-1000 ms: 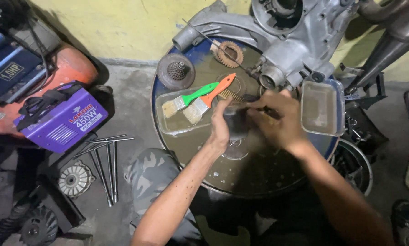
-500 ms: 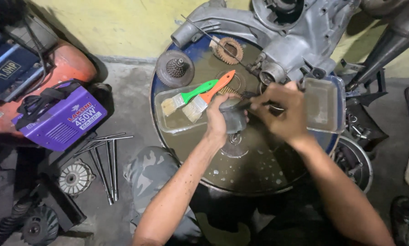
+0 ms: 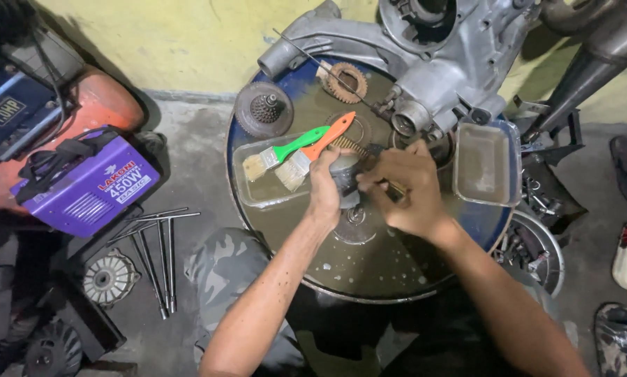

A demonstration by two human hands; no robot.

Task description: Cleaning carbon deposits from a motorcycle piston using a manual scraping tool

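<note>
Both hands [image 3: 369, 188] slightly lower now, gripping grey metal part [image 3: 346, 174] over drum top [image 3: 369, 272]

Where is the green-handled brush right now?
In the head view, the green-handled brush lies left of centre across a clear tray on the drum top, beside the orange-handled brush and just left of the left hand.
</note>
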